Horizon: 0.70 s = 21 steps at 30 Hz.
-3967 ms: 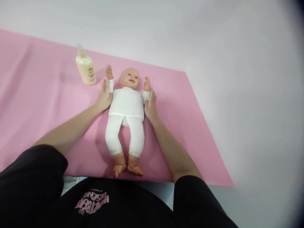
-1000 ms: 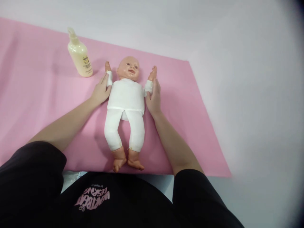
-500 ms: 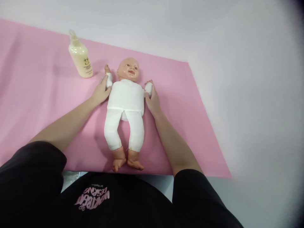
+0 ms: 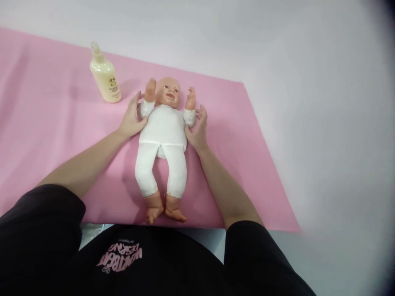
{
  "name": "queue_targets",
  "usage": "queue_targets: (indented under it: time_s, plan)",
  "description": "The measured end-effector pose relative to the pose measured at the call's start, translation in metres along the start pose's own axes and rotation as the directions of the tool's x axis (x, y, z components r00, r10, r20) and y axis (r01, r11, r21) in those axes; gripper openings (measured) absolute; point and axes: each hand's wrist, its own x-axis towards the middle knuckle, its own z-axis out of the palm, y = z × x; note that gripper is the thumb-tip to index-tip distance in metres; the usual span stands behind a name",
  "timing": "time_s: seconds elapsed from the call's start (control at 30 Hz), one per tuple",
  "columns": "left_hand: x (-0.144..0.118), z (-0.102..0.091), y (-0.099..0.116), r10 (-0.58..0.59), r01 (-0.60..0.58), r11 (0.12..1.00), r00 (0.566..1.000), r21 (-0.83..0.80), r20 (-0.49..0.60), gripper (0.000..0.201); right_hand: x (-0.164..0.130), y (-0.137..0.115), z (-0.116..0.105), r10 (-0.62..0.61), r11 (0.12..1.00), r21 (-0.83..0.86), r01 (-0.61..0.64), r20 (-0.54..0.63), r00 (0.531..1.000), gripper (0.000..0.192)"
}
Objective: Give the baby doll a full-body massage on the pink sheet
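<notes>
Left hand [image 4: 132,117] and right hand [image 4: 199,129] cup the raised arms [image 4: 147,108] of the baby doll [image 4: 163,125], likely steadying them; grip or mere touch, can't tell; doll lies face-up between hands; pump bottle [image 4: 106,78] stands beyond left hand, clear of it.

The doll [image 4: 163,125] lay face up between the two hands, its white-clad torso level with the wrists. The left hand [image 4: 132,119] was cupped loosely at one white sleeve [image 4: 147,108], thumb and fingers apart; the right hand [image 4: 198,129] curved about the other sleeve [image 4: 189,117] in the same way. Beyond the hands, the doll's small palms were raised on either side of its bald head; its bare feet lay nearer the wearer than either hand. A pump bottle [image 4: 106,81] of pale yellow liquid stood beyond the left hand, farther left, apart from it. Pink cloth [image 4: 237,172] spread beneath both hands, and a black shirt [image 4: 173,263] showed behind them.
</notes>
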Motion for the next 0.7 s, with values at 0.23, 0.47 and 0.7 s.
queue_targets:
  time_s: [0.23,0.47,0.7]
  plan:
    - [-0.004,-0.007,0.025,0.165,-0.174,0.983,0.976,0.05,0.145,0.054,-0.004,-0.023,-0.013,-0.226,0.974,0.07,0.217,0.153,0.962,0.058]
    - [-0.001,-0.007,0.027,0.17,-0.178,0.983,0.973,0.037,0.157,0.051,-0.006,-0.033,-0.01,-0.345,0.938,0.078,0.337,0.149,0.927,0.031]
    - [-0.005,-0.001,0.022,0.068,-0.069,0.998,0.997,0.015,0.032,0.046,-0.003,-0.028,-0.016,-0.29,0.954,0.107,0.281,0.082,0.953,0.02]
